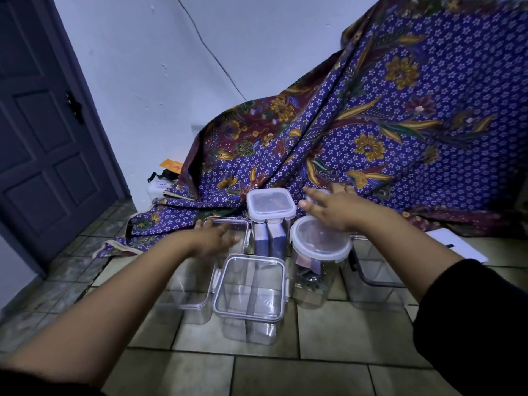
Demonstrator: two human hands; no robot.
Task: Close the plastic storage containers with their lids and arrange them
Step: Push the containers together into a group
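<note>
Five clear plastic containers (249, 292) stand on the floor (257, 367); left hand (213, 238) and right hand (331, 208) reach over them, fingers spread, holding nothing.

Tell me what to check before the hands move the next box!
1. Front square container lid on: ok.
2. Round container lid on: ok.
3. Tall back container lid on: ok.
4. Container under the left hand closed: cannot tell, it is blurred.
5. Right hand free of things: cannot tell, something clear shows behind its fingers.
6. Rightmost container lid on: cannot tell, the arm hides its top.
</note>
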